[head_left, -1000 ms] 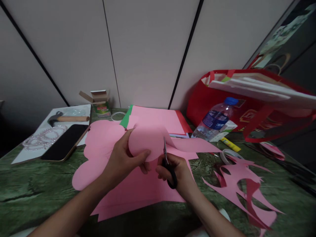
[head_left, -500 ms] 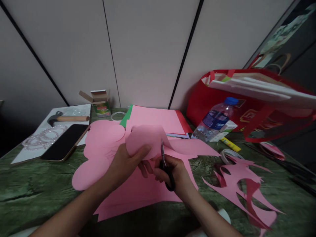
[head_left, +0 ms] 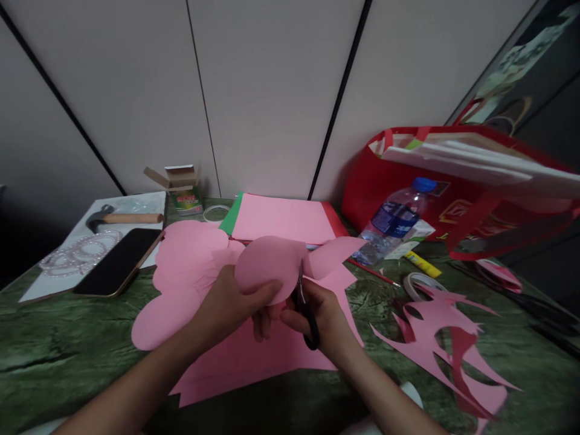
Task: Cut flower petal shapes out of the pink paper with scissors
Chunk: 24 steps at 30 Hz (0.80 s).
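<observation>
**A:** Where is the pink paper shape [head_left: 267, 269]?

**B:** It is up off the green table [head_left: 67, 356], in the middle, held over more pink sheets [head_left: 254, 356]. The left hand [head_left: 226, 305] pinches its round edge, thumb on top and fingers under.

**A:** And the scissors [head_left: 304, 305]?

**B:** The right hand [head_left: 324, 317] is closed around the black handles. The blades point up and bite into the paper's right side.

**A:** What is different from a moment ago?

**B:** The paper has turned. A pink flap [head_left: 335, 254] now sticks out to the right of the blades. The long pink strip that lay on the table there is gone, and a thin red stick [head_left: 374, 273] shows now.

**A:** How are the arms?

**B:** Both come in from the bottom and meet in the middle. The hands are almost touching.

**A:** What is around them?

**B:** Pink scraps [head_left: 448, 350] lie on the right, near a roll of tape [head_left: 419, 284]. A water bottle [head_left: 394, 220] leans by a red bag [head_left: 453, 187]. A phone [head_left: 118, 261] and a hammer [head_left: 122, 219] sit on the left.
</observation>
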Tool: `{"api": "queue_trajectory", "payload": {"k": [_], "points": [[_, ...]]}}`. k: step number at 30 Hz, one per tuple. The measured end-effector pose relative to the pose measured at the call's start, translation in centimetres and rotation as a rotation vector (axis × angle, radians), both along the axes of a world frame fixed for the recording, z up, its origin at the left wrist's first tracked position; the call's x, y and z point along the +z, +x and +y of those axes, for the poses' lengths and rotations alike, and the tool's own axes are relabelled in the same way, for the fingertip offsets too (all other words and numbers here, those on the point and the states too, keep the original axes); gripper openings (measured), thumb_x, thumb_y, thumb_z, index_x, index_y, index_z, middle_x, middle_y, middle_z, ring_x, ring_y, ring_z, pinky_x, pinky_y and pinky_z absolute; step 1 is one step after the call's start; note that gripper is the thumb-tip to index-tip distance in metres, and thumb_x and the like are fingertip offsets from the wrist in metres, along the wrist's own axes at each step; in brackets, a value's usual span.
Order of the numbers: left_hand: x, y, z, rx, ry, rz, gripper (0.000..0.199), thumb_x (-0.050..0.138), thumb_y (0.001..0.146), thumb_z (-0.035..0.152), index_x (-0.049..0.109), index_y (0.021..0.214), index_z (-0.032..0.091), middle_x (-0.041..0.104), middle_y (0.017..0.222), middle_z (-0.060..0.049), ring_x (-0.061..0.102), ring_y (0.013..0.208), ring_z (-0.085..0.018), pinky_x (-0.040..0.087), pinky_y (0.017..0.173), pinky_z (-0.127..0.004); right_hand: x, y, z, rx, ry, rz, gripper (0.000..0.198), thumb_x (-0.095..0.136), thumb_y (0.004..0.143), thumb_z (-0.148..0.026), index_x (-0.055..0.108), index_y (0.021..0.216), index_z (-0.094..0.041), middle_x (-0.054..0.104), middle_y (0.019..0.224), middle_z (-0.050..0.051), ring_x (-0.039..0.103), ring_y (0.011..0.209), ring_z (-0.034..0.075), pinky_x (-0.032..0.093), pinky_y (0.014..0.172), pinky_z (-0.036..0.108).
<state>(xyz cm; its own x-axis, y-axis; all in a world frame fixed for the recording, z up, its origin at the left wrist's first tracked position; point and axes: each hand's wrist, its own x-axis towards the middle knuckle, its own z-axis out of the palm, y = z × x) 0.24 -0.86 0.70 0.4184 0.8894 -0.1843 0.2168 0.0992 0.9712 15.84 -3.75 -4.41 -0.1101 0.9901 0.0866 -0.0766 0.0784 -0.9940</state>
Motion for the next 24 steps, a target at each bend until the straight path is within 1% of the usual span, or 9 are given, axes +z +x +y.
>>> {"api": "queue_trajectory", "payload": {"k": [5,10,18,24], "points": [[-0.07,-0.02,-0.04,-0.024,0.000,-0.032,0.032,0.054,0.077,0.025,0.061,0.047,0.014,0.057,0.035,0.001,0.053,0.031,-0.012,0.043,0.037,-0.020,0.01,0.00,0.06,-0.001,-0.007,0.014,0.028,0.073,0.061,-0.030,0.051,0.069,-0.015,0.044,0.056,-0.005,0.036,0.050,0.008,0.025,0.046,0.021],[0.02,0.05,-0.07,-0.015,0.002,-0.026,0.034,0.055,0.077,0.026,0.060,0.045,0.014,0.058,0.035,0.001,0.053,0.030,-0.011,0.042,0.036,-0.019,-0.02,-0.01,0.00,-0.004,0.006,-0.002,0.028,0.073,0.062,-0.029,0.050,0.068,-0.015,0.043,0.056,-0.006,0.035,0.050,0.008,0.025,0.046,0.021],[-0.19,0.07,0.24,-0.027,-0.010,-0.044,0.033,0.055,0.077,0.027,0.061,0.047,0.013,0.058,0.037,0.000,0.054,0.031,-0.011,0.042,0.035,-0.019,-0.06,-0.01,0.03,-0.008,0.016,-0.015,0.028,0.071,0.064,-0.031,0.047,0.065,-0.016,0.039,0.054,-0.007,0.032,0.048,0.007,0.024,0.044,0.020],[-0.35,0.01,0.08,-0.020,-0.025,-0.069,0.032,0.056,0.076,0.028,0.061,0.048,0.012,0.058,0.037,-0.001,0.054,0.031,-0.012,0.042,0.034,-0.020,0.09,-0.17,0.05,-0.021,-0.001,-0.002,0.030,0.071,0.063,-0.035,0.049,0.064,-0.016,0.042,0.054,-0.006,0.033,0.048,0.007,0.027,0.044,0.020]]}}
